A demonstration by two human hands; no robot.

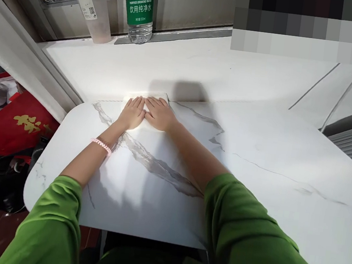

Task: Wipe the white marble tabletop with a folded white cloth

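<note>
Both my hands lie flat on the white cloth (144,124), which sits a little left of centre in the upper half of the frame, at the table's far edge where it meets the wall (210,63). I take the spread palms to be there so that the push goes evenly over the cloth, and the thumbs, brought close together, to make the two hands act as one pad. My left hand (132,113) is open, fingers extended and pointing up the frame, pressing its side of the cloth; my right hand (159,115) is just as open on the other side, neither curled round anything. My arms reach long across the table (271,161), and the green sleeves (52,215) end well short of my wrists, which probably keeps them out of the way. The bottle (141,12) and the cup (90,6) stand at the top left, on the ledge, apart from my hands and off the table.
</note>
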